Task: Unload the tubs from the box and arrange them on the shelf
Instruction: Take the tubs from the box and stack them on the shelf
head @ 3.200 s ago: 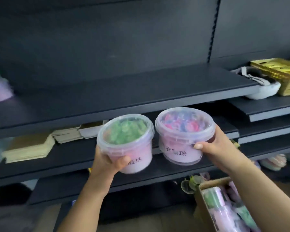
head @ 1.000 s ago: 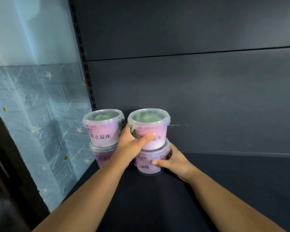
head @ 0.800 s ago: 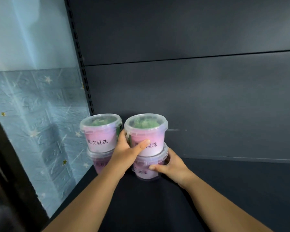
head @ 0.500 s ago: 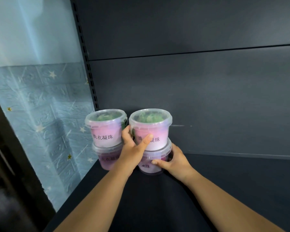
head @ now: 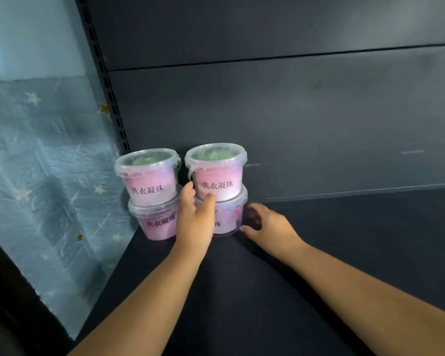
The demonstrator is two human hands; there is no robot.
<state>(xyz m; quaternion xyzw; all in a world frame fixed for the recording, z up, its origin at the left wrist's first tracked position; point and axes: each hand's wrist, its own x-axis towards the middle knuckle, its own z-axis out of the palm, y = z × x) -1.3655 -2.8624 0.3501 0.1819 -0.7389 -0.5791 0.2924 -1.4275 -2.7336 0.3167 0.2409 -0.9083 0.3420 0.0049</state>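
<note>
Four clear-lidded tubs stand in two stacks of two in the back left corner of the dark shelf (head: 344,240). The left stack has an upper tub (head: 148,173) on a lower tub (head: 154,222). In the right stack a green-filled upper tub (head: 217,170) sits on a purple lower tub (head: 229,217). My left hand (head: 195,219) reaches up between the stacks, its thumb and forefinger loosely touching the bottom edge of the upper right tub. My right hand (head: 267,227) lies with spread fingers just right of the lower right tub, holding nothing.
The shelf's dark back panel (head: 293,111) rises right behind the tubs. A slotted upright (head: 108,98) and a blue star-patterned wall (head: 36,163) close off the left side. The shelf surface stretches on to the right of the stacks.
My right hand has let go of the lower right tub and drawn back to the right. My left hand has slid down the upper right tub and loosened its grip. Both stacks stand still.
</note>
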